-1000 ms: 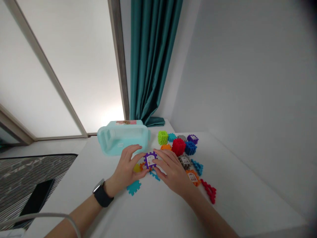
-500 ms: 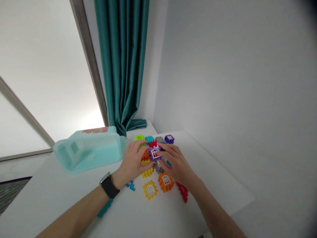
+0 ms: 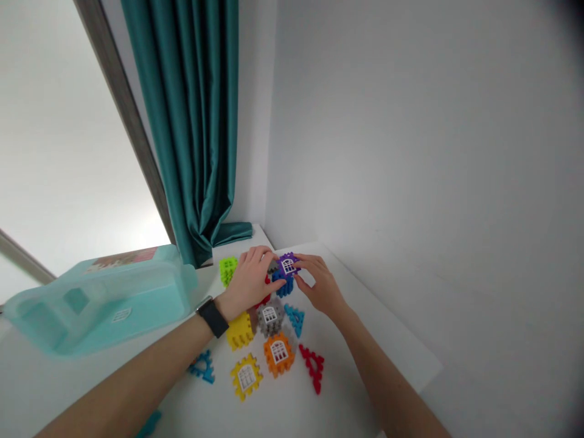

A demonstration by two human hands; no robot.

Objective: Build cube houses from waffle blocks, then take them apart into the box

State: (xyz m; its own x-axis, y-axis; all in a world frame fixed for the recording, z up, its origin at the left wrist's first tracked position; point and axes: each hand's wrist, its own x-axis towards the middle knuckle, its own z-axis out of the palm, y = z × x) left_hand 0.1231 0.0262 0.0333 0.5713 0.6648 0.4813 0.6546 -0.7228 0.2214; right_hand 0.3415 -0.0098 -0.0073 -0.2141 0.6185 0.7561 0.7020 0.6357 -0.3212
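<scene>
The left hand (image 3: 250,282) and right hand (image 3: 322,283), fingers half curled, grip a purple tile (image 3: 288,265) between them, just over a blue block (image 3: 283,286). Nearby, a grey tile (image 3: 270,317), orange tile (image 3: 278,354), yellow tile (image 3: 246,377) and red triangle (image 3: 312,367) lie separate on the table (image 3: 383,340), none joined.

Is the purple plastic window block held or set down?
Held: the purple block sits between the left hand and right hand fingertips, over a blue block.
</scene>
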